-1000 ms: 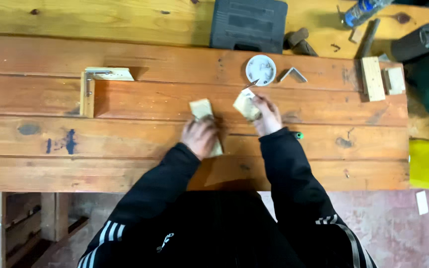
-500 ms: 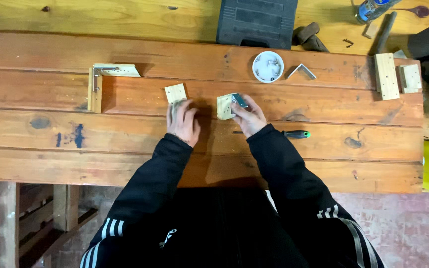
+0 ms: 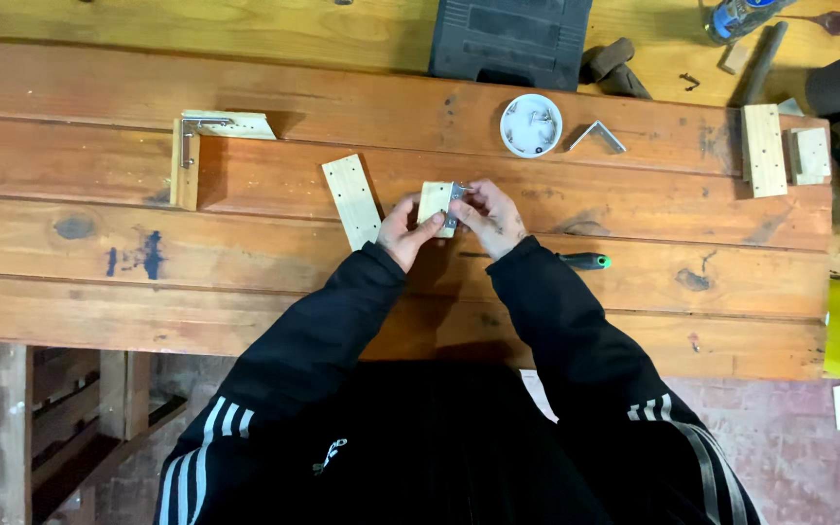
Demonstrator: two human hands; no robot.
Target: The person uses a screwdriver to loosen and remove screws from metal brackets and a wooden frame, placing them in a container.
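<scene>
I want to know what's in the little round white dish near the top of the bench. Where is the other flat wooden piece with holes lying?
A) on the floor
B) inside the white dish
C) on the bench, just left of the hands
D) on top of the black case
C: the flat wooden piece lies on the bench beside the left hand.

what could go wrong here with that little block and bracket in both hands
The left hand and right hand hold the small wood block and metal bracket off the bench, so the bracket may slip out of line. The open dish of screws sits close and could be knocked.
</scene>
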